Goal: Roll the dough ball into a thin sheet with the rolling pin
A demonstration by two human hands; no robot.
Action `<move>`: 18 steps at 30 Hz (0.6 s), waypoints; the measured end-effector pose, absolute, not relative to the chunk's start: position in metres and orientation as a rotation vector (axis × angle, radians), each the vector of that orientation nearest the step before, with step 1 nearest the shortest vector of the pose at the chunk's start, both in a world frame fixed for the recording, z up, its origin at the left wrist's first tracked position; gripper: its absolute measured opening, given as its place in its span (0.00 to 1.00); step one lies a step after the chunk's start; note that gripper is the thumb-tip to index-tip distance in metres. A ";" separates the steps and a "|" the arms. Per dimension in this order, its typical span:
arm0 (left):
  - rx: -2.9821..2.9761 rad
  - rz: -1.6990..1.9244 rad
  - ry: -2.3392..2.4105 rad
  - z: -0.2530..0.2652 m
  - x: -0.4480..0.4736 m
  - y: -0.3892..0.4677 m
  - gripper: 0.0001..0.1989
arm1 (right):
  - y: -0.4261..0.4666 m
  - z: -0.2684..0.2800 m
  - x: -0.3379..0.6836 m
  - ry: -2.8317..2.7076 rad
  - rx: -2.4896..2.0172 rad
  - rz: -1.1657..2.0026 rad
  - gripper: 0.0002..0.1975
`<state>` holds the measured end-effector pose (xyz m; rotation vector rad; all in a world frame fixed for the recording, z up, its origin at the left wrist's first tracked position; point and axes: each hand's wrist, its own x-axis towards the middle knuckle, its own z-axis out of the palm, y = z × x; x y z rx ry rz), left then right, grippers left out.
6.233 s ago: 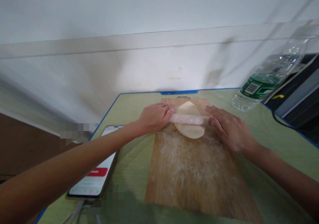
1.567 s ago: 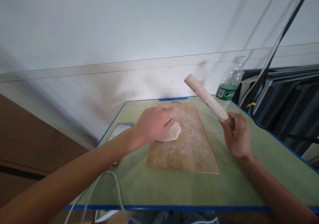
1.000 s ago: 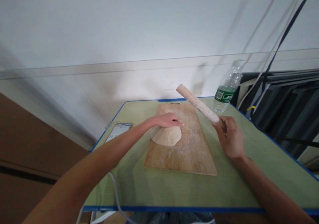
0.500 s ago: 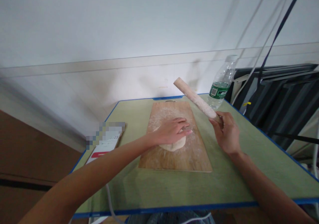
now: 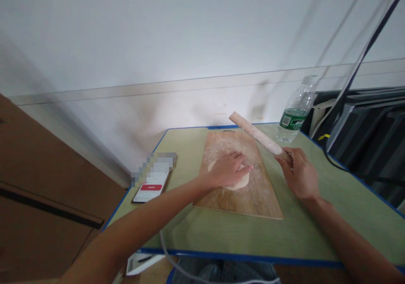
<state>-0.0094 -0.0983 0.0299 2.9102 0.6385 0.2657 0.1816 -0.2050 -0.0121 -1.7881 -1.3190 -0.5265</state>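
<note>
My left hand (image 5: pixel 228 169) lies with fingers spread over a flat, pale round of dough (image 5: pixel 236 184), covering much of it. The dough rests on a flour-dusted wooden cutting board (image 5: pixel 253 204). In my right hand (image 5: pixel 300 174), to the right of the board, is a floury wooden rolling pin (image 5: pixel 259 136). My fingers close around its near end, and the rest of it slants up and left, raised over the board's right side.
A clear plastic bottle (image 5: pixel 294 113) with a green label stands at the table's back right. On the left lies a phone (image 5: pixel 155 183). A white cable (image 5: pixel 167 252) hangs over the front edge. Dark panels (image 5: pixel 373 128) lean beyond the table's right side.
The view has swung left, so the table appears farther right. My left hand has shifted slightly left over the dough. The rolling pin has dipped a little, still in my right hand.
</note>
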 end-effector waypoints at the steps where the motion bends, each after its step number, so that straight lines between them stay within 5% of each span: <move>1: 2.945 0.232 0.537 0.032 -0.014 -0.101 0.25 | -0.205 -0.012 0.182 -1.329 -1.791 -0.531 0.17; 14: 2.905 -0.367 0.157 0.078 0.012 -0.095 0.12 | -0.203 -0.013 0.180 -1.410 -1.822 -0.534 0.14; 18: 2.692 -0.500 0.141 0.086 0.025 -0.090 0.15 | -0.203 -0.011 0.181 -1.400 -1.796 -0.519 0.13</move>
